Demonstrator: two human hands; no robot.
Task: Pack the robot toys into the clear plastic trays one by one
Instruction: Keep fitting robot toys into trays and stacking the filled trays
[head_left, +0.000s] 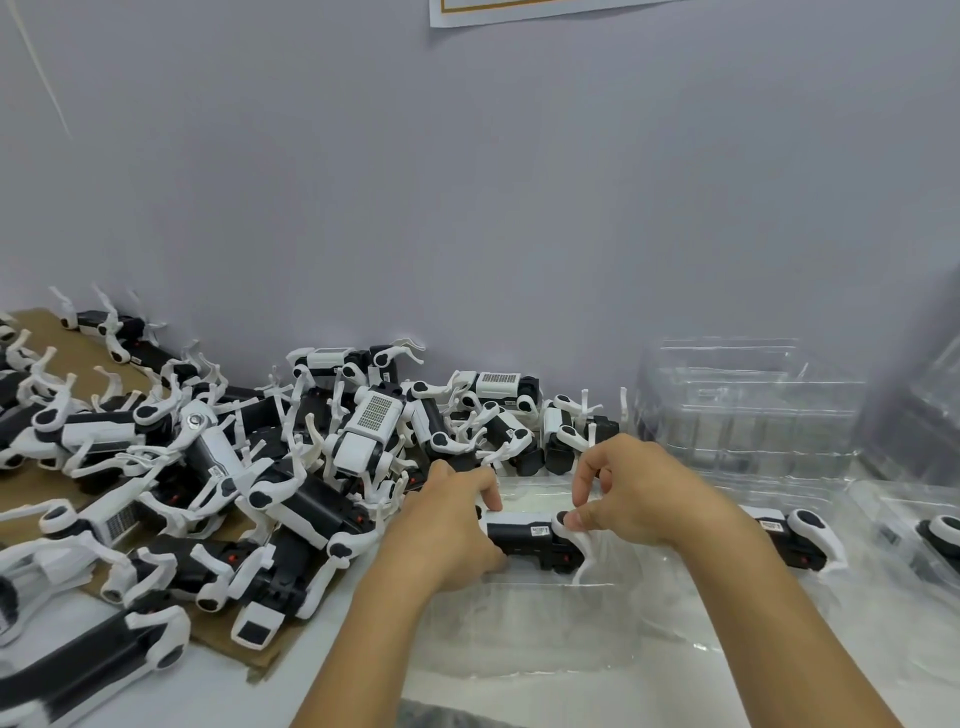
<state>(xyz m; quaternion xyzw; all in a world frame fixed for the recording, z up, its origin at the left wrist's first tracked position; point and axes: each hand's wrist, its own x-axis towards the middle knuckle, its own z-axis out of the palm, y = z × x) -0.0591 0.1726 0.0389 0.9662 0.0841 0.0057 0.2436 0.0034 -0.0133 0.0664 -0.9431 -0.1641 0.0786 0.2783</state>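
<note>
Left grip (457, 525) curled, clasping; right grip (623, 493) apparently pinching; forearms converging.

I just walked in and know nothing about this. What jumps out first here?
The big tangled heap of black-and-white robot toys sprawled over brown cardboard on the left. In the middle, the left hand and right hand together hold one toy over a clear plastic tray. A stack of empty clear trays stands against the wall on the right.

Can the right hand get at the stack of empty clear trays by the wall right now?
Probably not yet: the right hand is pinching the robot toy; the tray stack itself is unobstructed.
</note>
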